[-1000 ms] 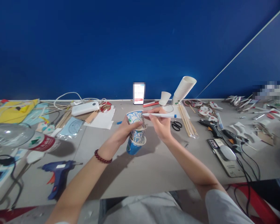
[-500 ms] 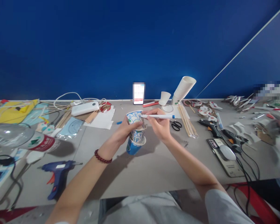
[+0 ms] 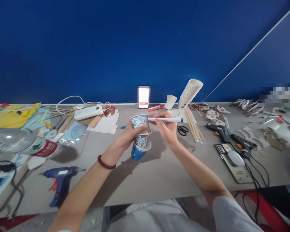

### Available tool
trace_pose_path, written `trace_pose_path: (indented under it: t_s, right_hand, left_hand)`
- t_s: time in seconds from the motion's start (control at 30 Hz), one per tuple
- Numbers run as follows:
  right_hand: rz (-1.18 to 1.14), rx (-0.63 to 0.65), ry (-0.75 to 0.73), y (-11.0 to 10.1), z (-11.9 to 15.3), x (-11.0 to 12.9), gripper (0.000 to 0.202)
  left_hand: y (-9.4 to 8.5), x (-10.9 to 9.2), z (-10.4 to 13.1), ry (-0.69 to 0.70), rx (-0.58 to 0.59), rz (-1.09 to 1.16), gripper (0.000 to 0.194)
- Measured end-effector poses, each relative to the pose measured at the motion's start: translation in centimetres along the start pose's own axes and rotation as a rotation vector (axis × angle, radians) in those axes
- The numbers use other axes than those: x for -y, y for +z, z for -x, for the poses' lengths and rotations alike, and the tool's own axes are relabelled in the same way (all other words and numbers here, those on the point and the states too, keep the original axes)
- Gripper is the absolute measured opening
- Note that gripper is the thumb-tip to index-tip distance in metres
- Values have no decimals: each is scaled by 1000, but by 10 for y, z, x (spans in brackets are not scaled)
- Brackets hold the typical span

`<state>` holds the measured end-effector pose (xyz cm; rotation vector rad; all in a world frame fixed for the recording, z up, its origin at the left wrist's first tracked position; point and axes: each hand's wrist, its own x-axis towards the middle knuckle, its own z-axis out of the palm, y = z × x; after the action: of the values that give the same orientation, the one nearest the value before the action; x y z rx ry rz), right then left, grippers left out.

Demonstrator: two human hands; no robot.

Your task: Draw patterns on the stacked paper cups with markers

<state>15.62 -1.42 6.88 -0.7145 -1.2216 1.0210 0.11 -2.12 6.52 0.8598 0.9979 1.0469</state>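
Wrapped round a stack of patterned paper cups (image 3: 142, 141) is my left hand (image 3: 128, 135), its thumb across the upper cup. The cups carry blue and white scallop shapes, and the lowest part is solid blue. A white marker with a blue end (image 3: 168, 119) is pinched in my right hand (image 3: 165, 127). Its tip lies at the right side of the upper cup; whether it touches is too small to tell. Behind the cups, a lit phone (image 3: 143, 97) stands upright against the blue wall.
Black scissors (image 3: 183, 130), wooden sticks (image 3: 193, 125) and a leaning stack of white cups (image 3: 190, 92) are right of my hands. A blue glue gun (image 3: 60, 180) and a bottle (image 3: 24, 141) lie left. A blurred person's hand is at far right.
My right hand and the marker have shifted very slightly right. The cups and my left hand look the same. At the far right, the other person's arm has moved.
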Motion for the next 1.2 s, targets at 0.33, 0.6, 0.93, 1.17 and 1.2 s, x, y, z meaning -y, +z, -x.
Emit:
trace_pose_path:
  t_s: [0.33,0.6,0.93,1.17,1.2]
  right_hand:
    - [78,-3,19,-1,1,-3,3]
    - [155,37,-42,-1,2,0,3]
    - [173,51,-55,0,2,3,5]
    - [82,12,26,0,0,2,5]
    - [69,4,34,0,0,2,5]
  left_hand:
    - [2,-1,3,-28,-14,-8,66]
    - [1,0,1,-15,-14,15,65]
    - [1,-2,1,-23,2,24,67]
    - [0,-2,1,-33,18,17,64]
    - [0,-2,2,-34,26,20,64]
